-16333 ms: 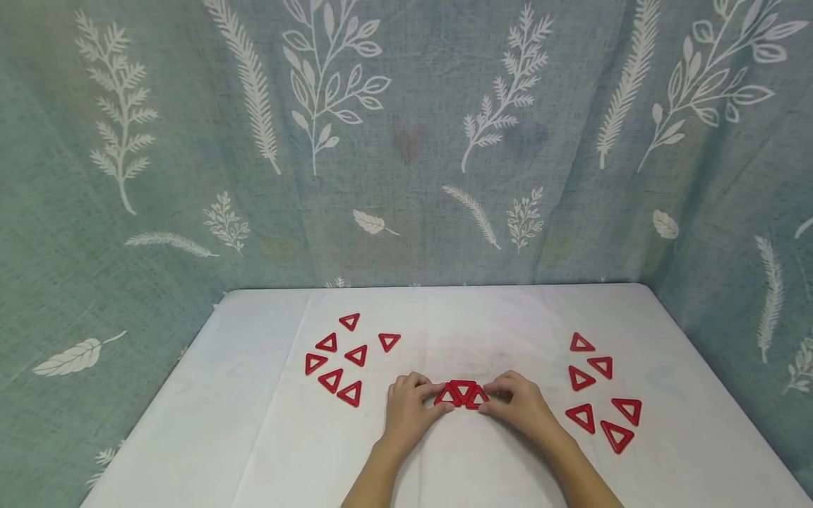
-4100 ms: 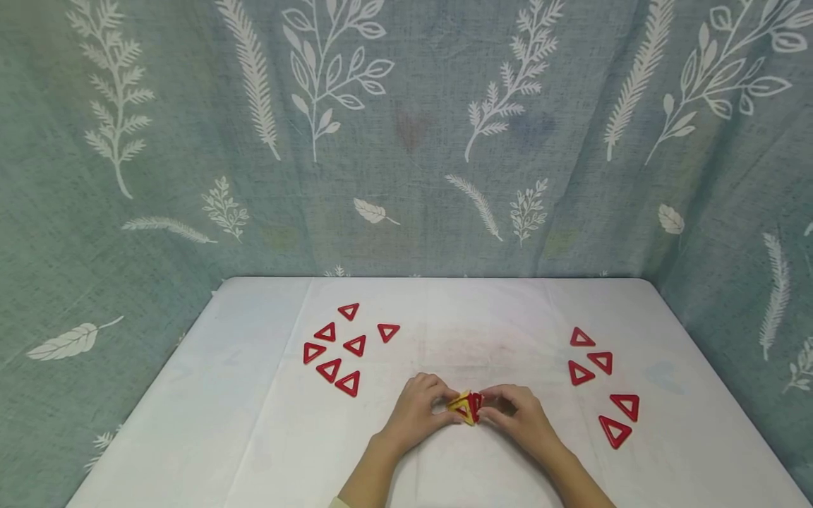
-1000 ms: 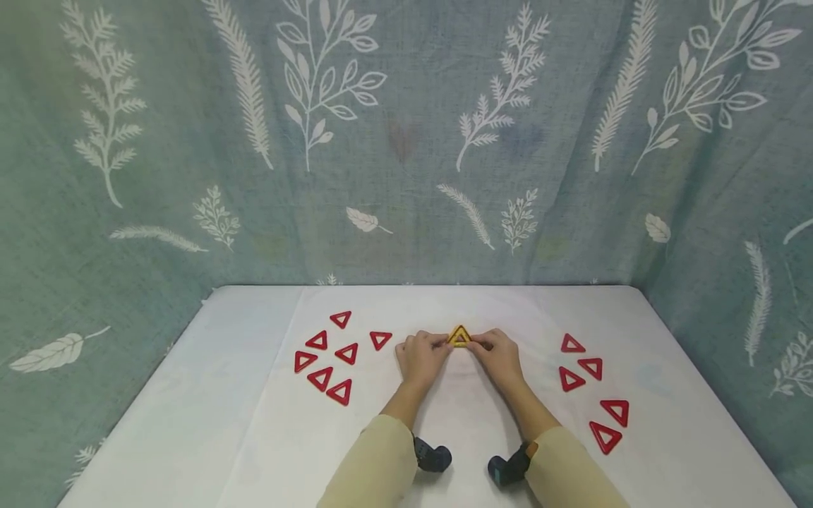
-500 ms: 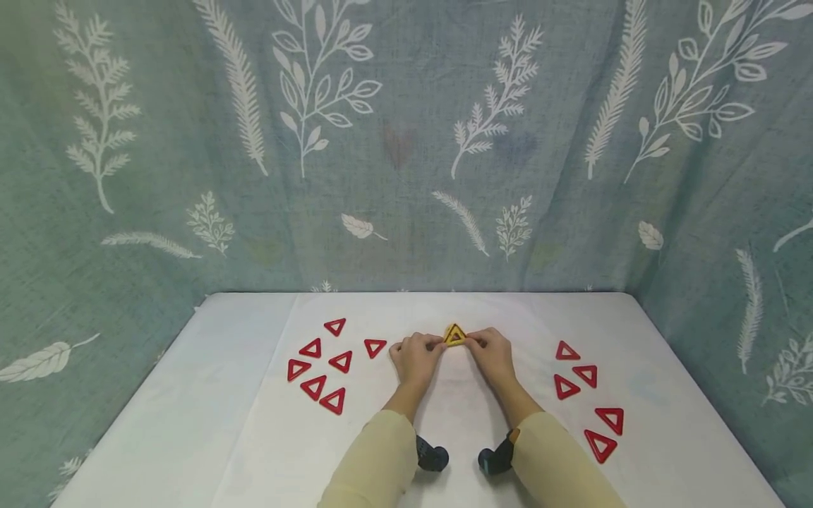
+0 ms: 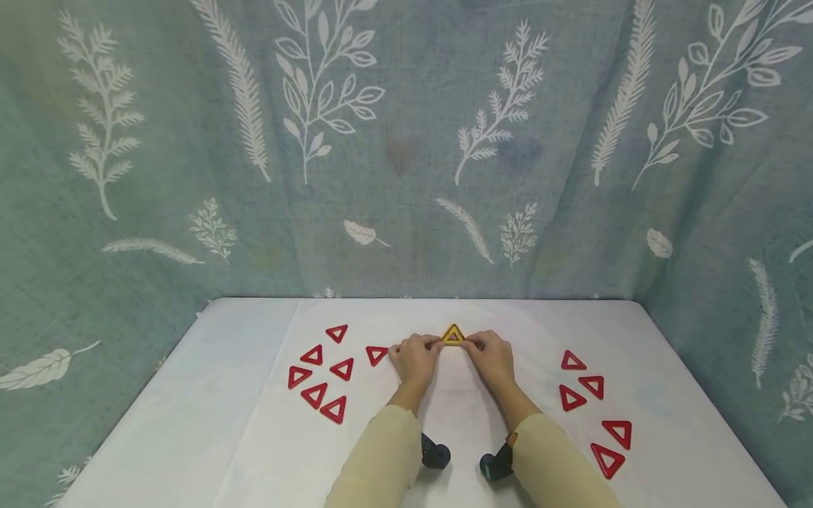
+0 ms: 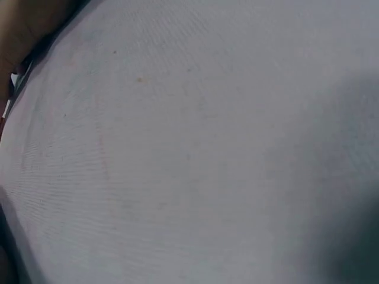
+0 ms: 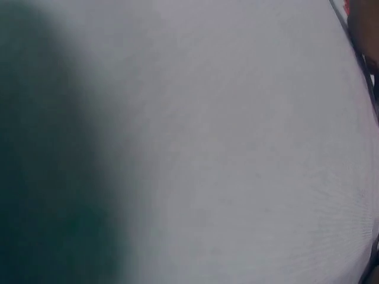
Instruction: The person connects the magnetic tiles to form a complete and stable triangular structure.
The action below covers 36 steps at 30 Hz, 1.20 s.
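In the head view, a small yellow triangle point(image 5: 453, 343) with a darker outline lies toward the back of the white table, one point facing away. My left hand point(image 5: 416, 361) pinches its left corner between thumb and finger. The right hand point(image 5: 494, 360) pinches the opposite corner in the same way. Beside the left hand's outer edge is a hollow red triangle point(image 5: 377, 348). The wrist views catch mostly white cloth; a bit of the left hand point(image 6: 26, 29) shows at upper left, and of the right hand point(image 7: 364, 29) at upper right.
Several more hollow red triangles point(image 5: 341, 363) are scattered at left, and several others point(image 5: 608, 452) at right. Dark rounded wrist devices point(image 5: 435, 454) stick out beneath both sleeves. A patterned curtain point(image 5: 406, 233) hangs behind the table's back edge point(image 5: 559, 300).
Earlier both hands held joined red triangles near the table's middle, then a yellow-and-red piece. The yellow triangle is now farther back. The right-hand group has one red triangle fewer. Over the last second the hands barely moved.
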Available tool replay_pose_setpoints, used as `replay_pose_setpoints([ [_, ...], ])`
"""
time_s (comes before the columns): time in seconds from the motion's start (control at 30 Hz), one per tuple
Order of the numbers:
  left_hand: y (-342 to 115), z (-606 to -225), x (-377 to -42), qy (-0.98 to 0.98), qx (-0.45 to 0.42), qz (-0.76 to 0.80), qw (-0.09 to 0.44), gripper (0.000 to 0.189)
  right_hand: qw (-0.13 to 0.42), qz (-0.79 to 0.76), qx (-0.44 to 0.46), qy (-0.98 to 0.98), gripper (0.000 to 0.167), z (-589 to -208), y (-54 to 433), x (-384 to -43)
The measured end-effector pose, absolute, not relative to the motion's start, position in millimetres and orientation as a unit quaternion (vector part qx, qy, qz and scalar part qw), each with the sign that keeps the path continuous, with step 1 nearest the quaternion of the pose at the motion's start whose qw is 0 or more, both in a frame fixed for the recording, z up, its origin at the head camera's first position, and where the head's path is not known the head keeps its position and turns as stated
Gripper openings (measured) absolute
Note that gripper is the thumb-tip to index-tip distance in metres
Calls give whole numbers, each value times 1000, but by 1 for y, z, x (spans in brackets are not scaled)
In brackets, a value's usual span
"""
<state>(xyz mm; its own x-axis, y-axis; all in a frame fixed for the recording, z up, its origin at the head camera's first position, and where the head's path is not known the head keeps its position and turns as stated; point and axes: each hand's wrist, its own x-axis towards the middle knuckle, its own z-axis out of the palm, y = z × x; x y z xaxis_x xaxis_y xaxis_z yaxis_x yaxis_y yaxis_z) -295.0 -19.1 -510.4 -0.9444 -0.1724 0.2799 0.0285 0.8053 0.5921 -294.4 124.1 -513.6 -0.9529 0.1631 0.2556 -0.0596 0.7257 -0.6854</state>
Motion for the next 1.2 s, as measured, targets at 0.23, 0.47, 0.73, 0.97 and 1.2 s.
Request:
replay_pose_setpoints([
  [0.23,-22,-512,-292,-930,37,-332,153,20,137,383,-42,-912,21,-514,124,-294],
  [0.47,-29,-512,-285,-919,10,-362,155,31,172,431,-34,-885,20,-516,126,-295],
  [0.73,-39,-509,-274,-897,27,-421,135,34,198,464,-40,-862,22,-520,127,-281],
  [0.97,-49,-512,-267,-900,28,-406,158,42,189,493,-7,-849,26,-516,132,-268],
  [1.2,-69,-508,-262,-905,49,-383,180,48,157,502,4,-850,32,-511,138,-253],
])
